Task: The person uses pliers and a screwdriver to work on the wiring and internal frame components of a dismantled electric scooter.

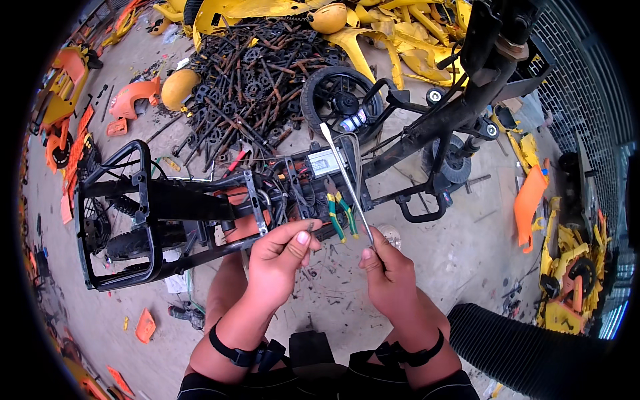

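Observation:
My right hand [390, 270] is closed round the lower end of a long, shiny metal rod [347, 180] with a flattened tip. The rod slants up and to the left over a black scooter frame [427, 143]. My left hand [277, 257] is closed, thumb and forefinger pinched together in front of the frame. Something small and dark seems to show at the fingertips, too small to name. Between the hands, diagonal pliers [341, 215] with green and yellow handles rest against the frame. A silver box [325, 163] and loose wiring [283, 190] sit in the frame's middle.
Beyond the frame lies a heap of rusty metal parts [247, 87], beside a black wheel [343, 100]. Yellow body panels [427, 40] pile up behind. Orange panels [531, 203] lie at both sides. A black ribbed object [513, 347] is near right; a power tool [187, 315] lies at left.

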